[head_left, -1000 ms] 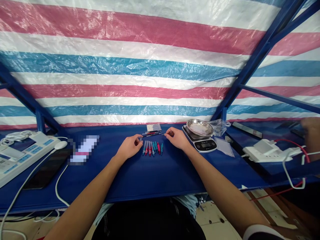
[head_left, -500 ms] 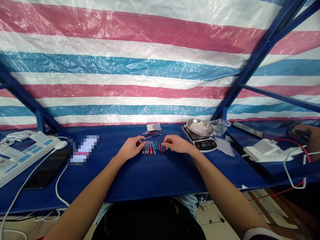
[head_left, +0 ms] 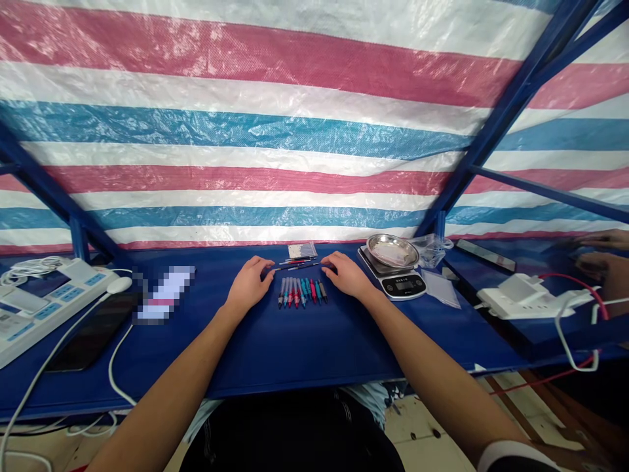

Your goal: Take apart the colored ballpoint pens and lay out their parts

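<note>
A row of several colored pens [head_left: 301, 292] lies side by side on the blue table top [head_left: 304, 347], tips pointing toward me. Just beyond them, a few thin dark pens [head_left: 297, 266] lie crosswise. My left hand [head_left: 249, 283] rests left of the row, its fingertips near the left end of the thin pens. My right hand [head_left: 346, 275] rests to the right, its fingertips near their right end. I cannot tell whether either hand touches them. Neither hand visibly holds anything.
A digital kitchen scale [head_left: 392, 286] carries a steel bowl [head_left: 392, 250], with a plastic bag [head_left: 431, 250] behind it. A small packet [head_left: 303, 250] lies behind the pens. Power strips [head_left: 49, 301] [head_left: 521, 295] and cables lie on both sides. A co-worker's hand [head_left: 607, 267] is at far right.
Both hands have drawn apart from the pen row, out to either side. The row now lies straighter and more evenly than a second ago. The co-worker's hand at right has shifted.
</note>
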A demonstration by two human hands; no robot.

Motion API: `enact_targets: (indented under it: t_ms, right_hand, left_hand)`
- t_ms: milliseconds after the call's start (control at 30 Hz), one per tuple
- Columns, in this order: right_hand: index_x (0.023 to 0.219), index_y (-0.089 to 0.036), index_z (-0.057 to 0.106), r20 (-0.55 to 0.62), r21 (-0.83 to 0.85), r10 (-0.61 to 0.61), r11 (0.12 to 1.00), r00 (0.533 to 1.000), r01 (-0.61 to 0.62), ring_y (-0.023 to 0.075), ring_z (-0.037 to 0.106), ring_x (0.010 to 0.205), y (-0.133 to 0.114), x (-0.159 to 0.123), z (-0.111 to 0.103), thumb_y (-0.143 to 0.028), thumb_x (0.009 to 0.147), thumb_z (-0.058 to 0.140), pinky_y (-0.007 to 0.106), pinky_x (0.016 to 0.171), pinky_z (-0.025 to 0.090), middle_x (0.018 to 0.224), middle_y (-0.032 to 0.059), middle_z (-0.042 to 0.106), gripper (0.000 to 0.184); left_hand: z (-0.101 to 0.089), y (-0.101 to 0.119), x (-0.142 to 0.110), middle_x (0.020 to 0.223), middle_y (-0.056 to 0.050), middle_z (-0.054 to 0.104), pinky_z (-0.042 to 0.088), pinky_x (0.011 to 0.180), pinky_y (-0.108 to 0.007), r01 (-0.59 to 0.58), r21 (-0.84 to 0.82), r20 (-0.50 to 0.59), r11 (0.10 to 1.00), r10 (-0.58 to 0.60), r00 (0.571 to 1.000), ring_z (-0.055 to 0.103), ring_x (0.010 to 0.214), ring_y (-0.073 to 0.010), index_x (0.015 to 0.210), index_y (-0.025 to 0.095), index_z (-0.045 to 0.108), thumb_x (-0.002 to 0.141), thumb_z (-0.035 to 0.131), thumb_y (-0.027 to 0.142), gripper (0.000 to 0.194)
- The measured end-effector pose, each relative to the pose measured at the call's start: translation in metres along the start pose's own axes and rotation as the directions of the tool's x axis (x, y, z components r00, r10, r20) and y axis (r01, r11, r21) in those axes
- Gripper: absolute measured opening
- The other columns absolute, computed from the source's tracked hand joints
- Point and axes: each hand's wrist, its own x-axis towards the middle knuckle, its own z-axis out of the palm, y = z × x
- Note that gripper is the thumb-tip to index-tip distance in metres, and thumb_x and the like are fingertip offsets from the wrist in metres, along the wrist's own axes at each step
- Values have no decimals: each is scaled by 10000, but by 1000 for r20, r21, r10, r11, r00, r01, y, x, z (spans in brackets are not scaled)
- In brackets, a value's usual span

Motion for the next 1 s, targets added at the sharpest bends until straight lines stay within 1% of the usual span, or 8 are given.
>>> enact_targets:
  t_ms: [67,133,267,333,467,600,733,1000]
  right_hand:
    - [1259,-212,723,8,-7,-37,999,999,37,302,630,1177,5,2,5,-243,1032,571,462,1064,504,1238,135,675,275]
    - [1318,-226,712,16,-14,-65,998,998,65,314,608,1219,7,5,9,-236,1042,548,495,1097,491,1287,141,661,321]
    - [1320,-239,723,24,-32,-97,995,995,97,314,586,1251,8,11,17,-218,1055,509,511,1105,479,1342,129,666,341]
    - [1305,-238,729,32,-33,-110,993,993,111,307,584,1253,6,13,20,-213,1062,492,507,1105,474,1351,118,678,341]
    - [1292,-228,732,36,-28,-112,993,993,113,304,588,1234,4,13,21,-224,1066,500,502,1092,475,1345,115,692,324]
    - [1278,-234,731,35,-40,-104,994,994,106,302,585,1236,5,12,22,-245,1060,534,494,1090,471,1328,114,694,294]
    - [1265,-227,727,33,-47,-107,993,994,109,300,585,1231,4,12,23,-254,1066,537,480,1088,469,1304,115,696,276]
    - [1256,-206,721,23,-27,-121,992,992,122,305,592,1202,0,11,20,-251,1062,545,480,1080,470,1266,128,702,266]
  left_hand:
    - [2,-3,0,1198,-117,697,563,1002,-430,7,20,1,1000,-7,1000,678,1109,-291,1276,218,722,1024,572,372,331]
    - [3,-5,0,1207,-117,691,558,1015,-436,3,28,2,1000,-3,1000,667,1119,-294,1279,223,722,1023,574,365,328]
    - [4,-6,1,1245,-121,695,516,1088,-480,-42,43,-11,998,42,999,641,1164,-305,1271,224,729,1025,559,330,317]
    - [6,-6,3,1303,-115,702,493,1117,-493,-79,41,3,996,79,997,626,1213,-306,1294,222,723,1042,506,283,337]
    - [13,-8,17,1351,-111,733,482,1139,-462,-87,27,58,996,86,995,624,1290,-293,1407,200,667,1063,424,215,422]
    - [19,-13,33,1215,-102,803,534,1068,-425,-49,36,82,998,46,996,715,1175,-292,1431,210,657,1031,545,248,416]
    - [20,-15,41,1134,-69,830,553,1020,-399,-56,52,98,997,51,994,749,1097,-286,1370,244,699,1002,610,258,379]
    - [17,-12,39,1140,-85,803,541,939,-370,-128,124,114,984,114,987,725,1070,-284,1302,251,716,1031,522,238,333]
